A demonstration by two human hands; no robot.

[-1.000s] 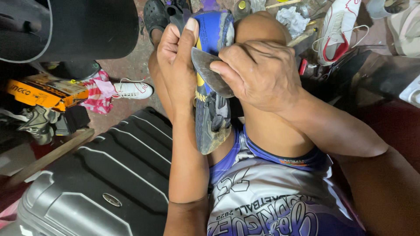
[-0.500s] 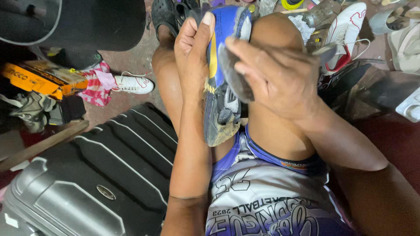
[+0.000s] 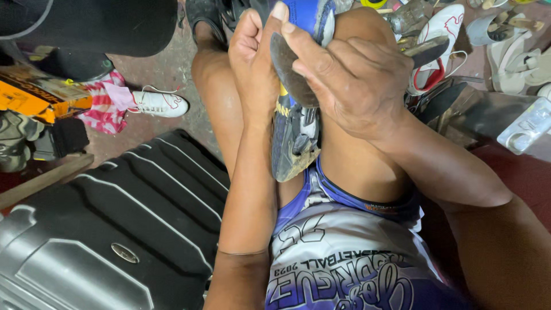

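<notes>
Single head-worn view, looking steeply down, close over lap and knees

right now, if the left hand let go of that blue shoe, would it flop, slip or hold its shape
The blue shoe probably keeps its shape: its worn sole looks stiff. Propped between the knees and the left hand, it would likely tip. The right hand presses a blade against it.

Clutter around a seated person's knees

A ribbed black hard-shell suitcase point(image 3: 115, 229) fills the lower left of the frame, with a wooden plank point(image 3: 43, 179) just above it. At the left edge lies an orange box point(image 3: 28, 95), beside a pink striped cloth point(image 3: 106, 109) and a small white shoe point(image 3: 160, 104). A white shoe with red trim point(image 3: 445, 31) and pale sandals point(image 3: 516, 54) crowd the upper right.
</notes>
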